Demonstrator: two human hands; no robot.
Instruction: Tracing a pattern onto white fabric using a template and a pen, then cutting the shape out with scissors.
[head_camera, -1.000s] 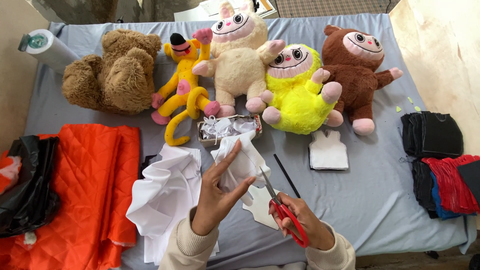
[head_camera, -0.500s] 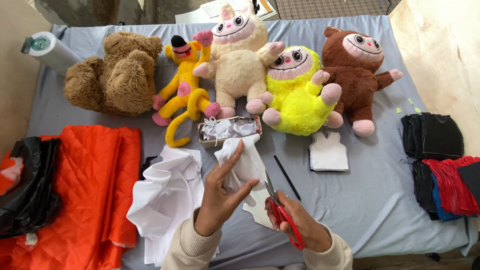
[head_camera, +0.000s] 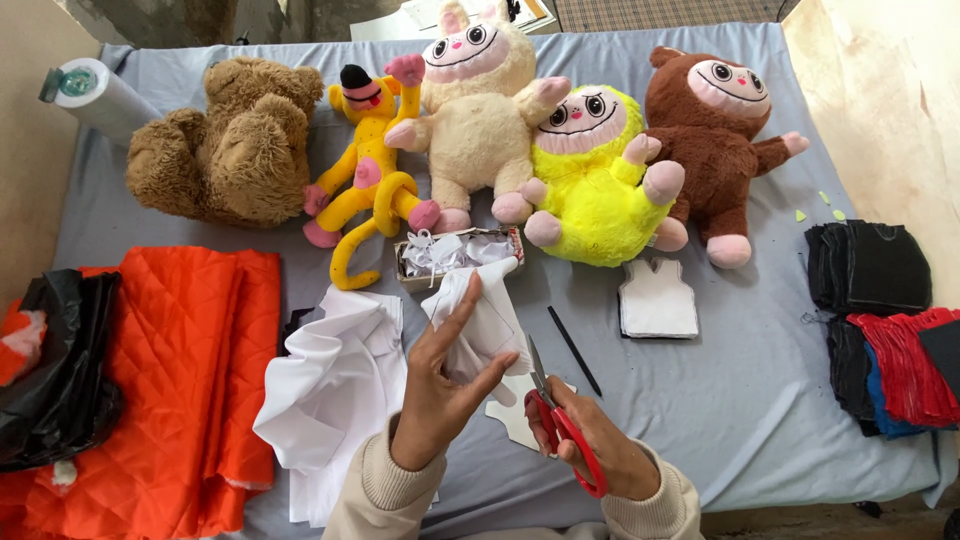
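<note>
Since a moment ago our left hand (head_camera: 435, 395) has kept its pinch on the white cloth (head_camera: 480, 315) while the scissors (head_camera: 560, 425) in our right hand (head_camera: 600, 450) have edged in under the cloth's lower edge. We grip the cloth between thumb and fingers and lift it off the grey sheet (head_camera: 740, 400); our right hand is closed through the red handles, blades pointing up at the cloth, too little shown to say whether they are parted. We judge the step in hand to be cutting a shape from this piece, mid-cut, with a flat white cut-out (head_camera: 515, 415) lying just beneath the blades. Next we would need to keep the cloth taut and turn it to feed the blades along the outline. Near by lie a heap of white fabric (head_camera: 335, 380), a small box (head_camera: 460, 255) of scraps, a black pencil (head_camera: 573, 350) and a vest-shaped pattern (head_camera: 657, 298), with five plush toys (head_camera: 590, 185) ranged beyond.
</note>
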